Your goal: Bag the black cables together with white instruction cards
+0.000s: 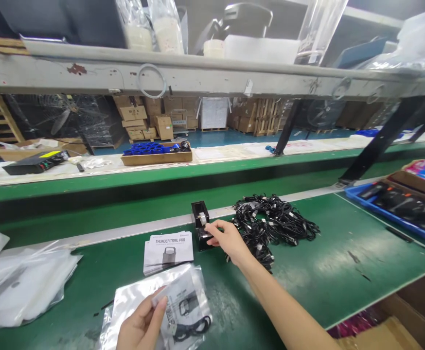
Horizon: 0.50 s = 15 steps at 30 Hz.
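My left hand (pixel 143 318) grips a clear plastic bag (pixel 200 291) at its left edge, thumb on top. Inside the bag are a printed leaflet (pixel 185 299) and a coiled black USB cable (pixel 192 328). Beneath it lie more clear bags (pixel 125 296). My right hand (pixel 230 238) is at a small black tape dispenser (pixel 199 209), its fingers curled in a pinch beside the white tape roll (pixel 202 218). Any strip between the fingertips is too small to see. A stack of "Thunder Trail Pro" leaflets (pixel 168 250) lies left of the dispenser.
A heap of black cables (pixel 281 218) lies right of the dispenser. Plastic bags (pixel 23 287) are piled at the left. A blue tray (pixel 354 194) of dark items stands at the right. Overhead runs a loaded shelf (pixel 198 73); beyond is a box of blue parts (pixel 157 158).
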Tool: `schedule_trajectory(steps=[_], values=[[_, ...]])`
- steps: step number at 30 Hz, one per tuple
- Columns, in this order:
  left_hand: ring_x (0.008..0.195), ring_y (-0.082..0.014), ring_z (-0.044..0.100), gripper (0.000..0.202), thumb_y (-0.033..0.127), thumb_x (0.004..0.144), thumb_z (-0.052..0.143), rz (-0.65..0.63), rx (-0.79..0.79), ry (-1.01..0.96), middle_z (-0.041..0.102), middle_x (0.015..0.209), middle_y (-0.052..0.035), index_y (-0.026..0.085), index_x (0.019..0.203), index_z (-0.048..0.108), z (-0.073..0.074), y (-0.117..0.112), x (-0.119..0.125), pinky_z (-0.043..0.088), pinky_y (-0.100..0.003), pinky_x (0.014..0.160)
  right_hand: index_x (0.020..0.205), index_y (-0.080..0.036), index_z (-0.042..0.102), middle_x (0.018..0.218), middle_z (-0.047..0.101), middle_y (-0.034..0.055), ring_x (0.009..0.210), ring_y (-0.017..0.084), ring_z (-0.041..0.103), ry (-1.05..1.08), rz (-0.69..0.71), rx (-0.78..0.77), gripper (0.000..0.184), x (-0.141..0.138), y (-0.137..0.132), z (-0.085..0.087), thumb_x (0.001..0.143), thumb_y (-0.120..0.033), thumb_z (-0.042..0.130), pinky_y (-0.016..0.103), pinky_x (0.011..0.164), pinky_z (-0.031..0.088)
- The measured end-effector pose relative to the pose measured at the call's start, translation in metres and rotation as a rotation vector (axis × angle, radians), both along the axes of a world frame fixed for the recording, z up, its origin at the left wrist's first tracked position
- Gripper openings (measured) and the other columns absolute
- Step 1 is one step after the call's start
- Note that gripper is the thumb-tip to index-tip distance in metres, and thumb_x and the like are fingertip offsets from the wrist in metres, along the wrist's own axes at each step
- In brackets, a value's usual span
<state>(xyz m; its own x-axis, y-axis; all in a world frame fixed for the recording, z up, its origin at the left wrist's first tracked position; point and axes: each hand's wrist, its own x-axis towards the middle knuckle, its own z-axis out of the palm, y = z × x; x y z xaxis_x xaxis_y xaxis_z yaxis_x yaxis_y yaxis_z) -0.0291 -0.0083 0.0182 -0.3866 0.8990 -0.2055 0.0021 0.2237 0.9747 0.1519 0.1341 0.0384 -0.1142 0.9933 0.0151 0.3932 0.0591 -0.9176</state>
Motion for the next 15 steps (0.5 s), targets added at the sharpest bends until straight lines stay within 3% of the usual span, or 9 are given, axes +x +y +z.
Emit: schedule_trajectory(steps=[3, 6, 10, 15], values=[[0.09, -0.0219, 0.064, 0.04, 0.048, 0.056, 0.071, 0.035, 0.0, -0.056, 0.073, 0.081, 0.0004, 0.021, 0.086, 0.069, -0.003, 0.001, 0.001, 0.049, -0.026, 0.081, 0.076, -0.016, 0.06, 0.1, 0.061, 0.0074, 0.088, 0.016, 0.062, 0.047, -0.008, 0.026, 0.028, 0.0, -0.018, -0.008, 0.082, -0.039, 0.045, 0.025, 0.074, 0.046], [0.085, -0.0212, 0.065, 0.045, 0.05, 0.056, 0.07, 0.05, -0.013, -0.085, 0.074, 0.083, -0.0004, 0.02, 0.09, 0.068, -0.008, 0.002, 0.002, 0.05, -0.026, 0.078, 0.062, -0.016, 0.058, 0.105, 0.056, 0.0103, 0.109, 0.021, 0.049, 0.019, -0.068, 0.052, 0.025, 0.001, -0.029, -0.019, 0.078, -0.034, 0.052, 0.028, 0.085, 0.041], [0.083, -0.0211, 0.066, 0.051, 0.053, 0.058, 0.066, 0.059, -0.024, -0.098, 0.073, 0.086, -0.0007, 0.021, 0.097, 0.066, -0.01, 0.002, 0.004, 0.049, -0.028, 0.079, 0.056, -0.016, 0.056, 0.089, 0.054, 0.0089, 0.088, 0.021, 0.056, -0.071, -0.127, 0.072, 0.022, 0.003, -0.032, -0.028, 0.076, -0.025, 0.054, 0.034, 0.08, 0.04], [0.093, -0.0226, 0.063, 0.054, 0.056, 0.06, 0.063, 0.041, -0.082, -0.055, 0.071, 0.096, -0.0024, 0.02, 0.101, 0.063, -0.004, 0.0, 0.0, 0.048, -0.028, 0.082, 0.053, -0.017, 0.058, 0.071, 0.054, 0.0023, 0.068, 0.017, 0.054, -0.117, -0.003, 0.1, 0.019, 0.007, -0.053, -0.013, 0.072, -0.018, 0.057, 0.03, 0.069, 0.04]])
